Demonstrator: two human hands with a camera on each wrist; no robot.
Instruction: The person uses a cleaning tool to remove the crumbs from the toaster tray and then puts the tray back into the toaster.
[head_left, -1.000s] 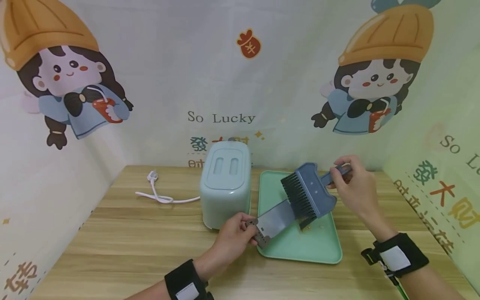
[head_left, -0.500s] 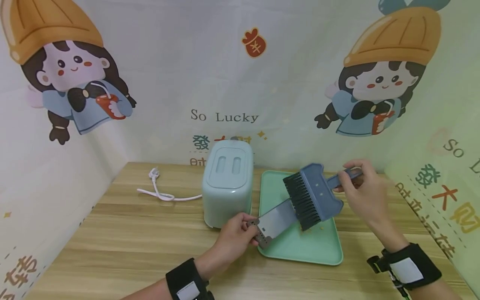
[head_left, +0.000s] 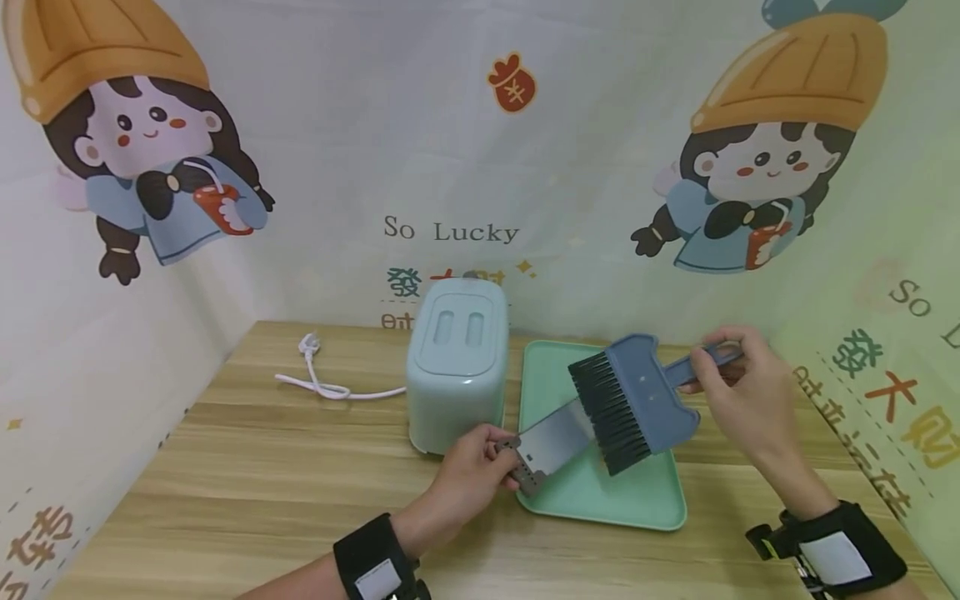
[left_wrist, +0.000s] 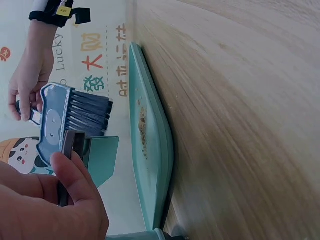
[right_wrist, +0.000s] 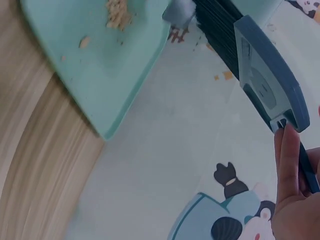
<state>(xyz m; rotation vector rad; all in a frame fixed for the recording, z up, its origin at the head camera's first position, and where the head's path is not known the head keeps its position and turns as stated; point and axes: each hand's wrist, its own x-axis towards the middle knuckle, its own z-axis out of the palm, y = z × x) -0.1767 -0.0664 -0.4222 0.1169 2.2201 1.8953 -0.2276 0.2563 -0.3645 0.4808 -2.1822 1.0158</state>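
My left hand pinches the dark end of a flat metal crumb tray, holding it at a slant above the green serving tray. With fingers and thumb, my right hand grips the handle of a blue cleaning brush. Its black bristles overlap the far end of the crumb tray in the head view. Light brown crumbs lie in a small heap on the green tray, also visible in the left wrist view as a brown patch.
Directly left of the green tray stands a pale blue-green toaster, its lid-like top facing up. A white power cord with a plug trails from it across the wooden table. Behind hangs a printed cloth.
My right hand has drawn the brush rightward and a little toward me, so the bristles slid along to the crumb tray's far end. The left hand keeps its hold with little movement.
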